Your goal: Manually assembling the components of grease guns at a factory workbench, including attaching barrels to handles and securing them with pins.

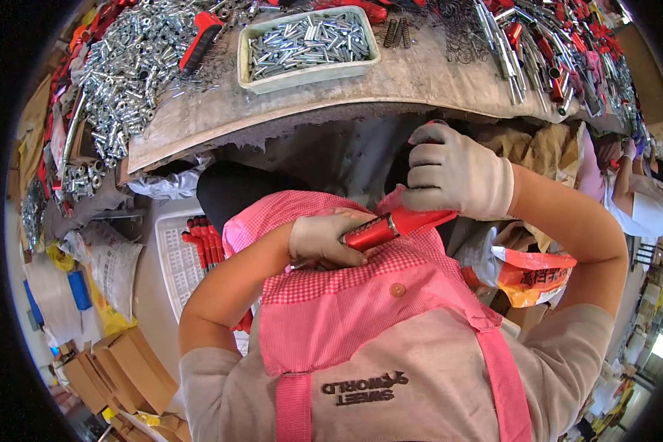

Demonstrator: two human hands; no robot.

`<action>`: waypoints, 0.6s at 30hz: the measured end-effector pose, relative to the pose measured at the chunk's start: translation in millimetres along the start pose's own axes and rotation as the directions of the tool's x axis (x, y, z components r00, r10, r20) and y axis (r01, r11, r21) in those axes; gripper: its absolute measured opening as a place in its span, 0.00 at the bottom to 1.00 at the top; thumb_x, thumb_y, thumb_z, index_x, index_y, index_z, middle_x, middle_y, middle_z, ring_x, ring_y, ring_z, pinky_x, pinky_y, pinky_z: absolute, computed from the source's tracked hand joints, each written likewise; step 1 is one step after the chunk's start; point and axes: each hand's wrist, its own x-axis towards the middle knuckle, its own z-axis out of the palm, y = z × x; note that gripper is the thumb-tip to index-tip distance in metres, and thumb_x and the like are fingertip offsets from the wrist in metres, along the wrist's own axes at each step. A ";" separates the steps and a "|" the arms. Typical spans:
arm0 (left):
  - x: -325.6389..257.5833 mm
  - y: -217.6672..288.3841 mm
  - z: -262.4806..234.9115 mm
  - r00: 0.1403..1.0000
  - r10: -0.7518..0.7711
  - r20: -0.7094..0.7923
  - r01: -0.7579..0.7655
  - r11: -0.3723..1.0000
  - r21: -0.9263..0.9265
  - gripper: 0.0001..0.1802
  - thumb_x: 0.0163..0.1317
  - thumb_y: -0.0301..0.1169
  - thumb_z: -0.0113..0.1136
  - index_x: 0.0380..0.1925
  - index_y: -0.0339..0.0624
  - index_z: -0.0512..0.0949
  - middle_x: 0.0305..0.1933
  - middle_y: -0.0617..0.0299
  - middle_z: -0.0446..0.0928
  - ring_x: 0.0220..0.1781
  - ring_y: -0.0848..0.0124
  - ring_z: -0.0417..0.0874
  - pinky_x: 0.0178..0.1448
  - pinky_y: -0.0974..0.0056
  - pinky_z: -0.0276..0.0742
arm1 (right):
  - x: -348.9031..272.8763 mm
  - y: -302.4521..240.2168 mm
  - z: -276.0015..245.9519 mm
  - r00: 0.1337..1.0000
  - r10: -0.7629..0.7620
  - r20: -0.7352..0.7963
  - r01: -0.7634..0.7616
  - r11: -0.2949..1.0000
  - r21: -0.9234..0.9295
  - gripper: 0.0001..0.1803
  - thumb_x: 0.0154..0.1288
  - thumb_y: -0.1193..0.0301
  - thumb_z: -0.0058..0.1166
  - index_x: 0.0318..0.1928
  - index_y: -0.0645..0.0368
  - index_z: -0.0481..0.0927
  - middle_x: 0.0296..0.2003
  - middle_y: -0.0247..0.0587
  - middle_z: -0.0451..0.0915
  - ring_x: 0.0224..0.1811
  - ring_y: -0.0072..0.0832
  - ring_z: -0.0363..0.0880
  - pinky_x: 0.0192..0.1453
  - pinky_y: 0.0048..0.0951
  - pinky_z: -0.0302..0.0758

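Observation:
Over my lap, my left hand (328,237), in a pale glove, is closed around the lower end of a red tubular tool (376,231) with a dark strip along its barrel. My right hand (457,173), also gloved, is wrapped round the tool's far end, just above its wider red part. A bit of red shows past the curled fingers; the palm hides the rest. A thin metal piece sticks out beside my left wrist. Under the tool lies my pink checked apron (324,283).
Across the workbench (435,81) ahead stand a tray (247,62) of metal pins, heaped metal fittings (125,70), a red-and-black tool (199,44), springs (396,33) and metal rods (501,55). A white crate (171,254) with red parts is at my left. Another person (641,195) works at far right.

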 end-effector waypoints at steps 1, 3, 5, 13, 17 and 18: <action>-1.4 9.4 -0.1 1.000 0.002 0.006 -0.002 1.000 -0.001 0.24 0.47 0.34 0.64 0.45 0.39 0.72 0.34 0.60 0.76 0.35 0.69 0.76 0.41 0.65 0.73 | -5.1 -1.8 0.4 0.995 0.097 0.027 -0.099 0.993 0.058 0.13 0.44 0.65 0.53 0.34 0.52 0.77 0.28 0.31 0.73 0.34 0.31 0.74 0.47 0.42 0.73; -7.5 28.2 0.7 0.984 -0.121 -0.134 0.133 0.987 0.089 0.27 0.48 0.37 0.64 0.49 0.39 0.71 0.36 0.55 0.77 0.41 0.65 0.77 0.49 0.63 0.71 | -14.7 -4.4 0.7 0.967 0.184 0.174 -0.193 0.980 0.037 0.20 0.43 0.65 0.58 0.42 0.47 0.78 0.34 0.31 0.78 0.39 0.33 0.76 0.48 0.39 0.72; -13.9 32.5 -0.6 0.979 -0.111 -0.171 0.140 0.975 0.169 0.27 0.49 0.38 0.62 0.50 0.41 0.71 0.39 0.51 0.78 0.40 0.58 0.80 0.46 0.61 0.73 | -22.6 -9.3 12.8 0.864 0.408 0.294 -0.497 0.783 0.374 0.19 0.44 0.65 0.62 0.41 0.49 0.78 0.32 0.33 0.79 0.35 0.38 0.77 0.43 0.39 0.74; -61.2 93.7 -61.2 0.674 0.721 -0.160 0.415 -0.191 0.890 0.10 0.48 0.29 0.56 0.34 0.48 0.74 0.24 0.66 0.71 0.27 0.67 0.77 0.28 0.62 0.74 | 28.2 -31.1 88.3 0.789 0.360 0.498 0.238 -0.926 0.294 0.36 0.64 0.39 0.39 0.43 0.65 0.73 0.15 0.31 0.66 0.17 0.24 0.66 0.33 0.32 0.70; -70.8 106.2 -49.2 -0.280 0.838 -0.468 0.570 0.537 0.621 0.46 0.39 0.14 0.56 0.64 0.28 0.50 0.64 0.42 0.56 0.65 0.51 0.60 0.67 0.50 0.57 | 68.6 -17.8 84.6 0.600 0.799 0.020 0.197 -0.171 0.965 0.28 0.59 0.50 0.56 0.46 0.63 0.72 0.25 0.33 0.73 0.27 0.24 0.72 0.41 0.33 0.73; -73.0 92.0 -48.9 -0.333 0.688 -0.645 -0.016 0.680 0.733 0.45 0.41 0.11 0.48 0.65 0.31 0.47 0.63 0.45 0.58 0.66 0.54 0.61 0.69 0.53 0.55 | 71.4 -18.4 73.8 0.533 0.846 0.018 -0.094 0.039 0.995 0.26 0.54 0.59 0.65 0.47 0.63 0.73 0.30 0.35 0.77 0.33 0.23 0.76 0.44 0.32 0.74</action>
